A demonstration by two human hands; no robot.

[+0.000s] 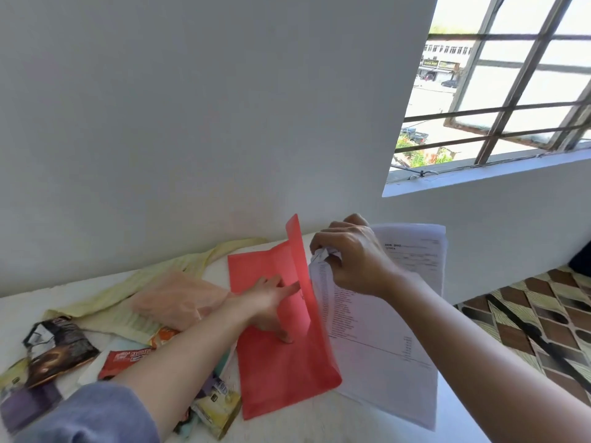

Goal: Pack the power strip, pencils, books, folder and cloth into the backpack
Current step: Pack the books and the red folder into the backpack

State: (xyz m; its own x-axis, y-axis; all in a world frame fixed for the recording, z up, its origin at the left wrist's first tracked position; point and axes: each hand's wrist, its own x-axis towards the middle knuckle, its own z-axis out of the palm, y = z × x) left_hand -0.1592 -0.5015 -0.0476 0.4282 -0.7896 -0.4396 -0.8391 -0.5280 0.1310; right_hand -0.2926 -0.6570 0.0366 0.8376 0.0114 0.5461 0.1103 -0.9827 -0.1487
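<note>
Head view: the left hand (268, 302) lies flat on the open red folder (281, 372), fingers straight and a little spread, pressing its lower leaf onto the white table (19, 314). Just past those fingertips the folder's other leaf stands up on edge, a thin red wall between the two hands. On the far side of that wall the right hand (348, 260) pinches the crumpled top corner of a sheaf of printed papers (377, 340), fingers curled round it. The sheets hang down from the pinch and run alongside the folder's right edge, their lower part resting on the table. Whether they have entered the folder I cannot tell.

Left of the pressing hand lie a pale pink plastic bag (179, 298) and, beyond it, a yellowish cloth (128, 282) spread toward the wall. Under and beside the left forearm, with its blue sleeve (96, 417), sits a scatter of snack packets (57, 350), some touching the folder's near left edge.
</note>
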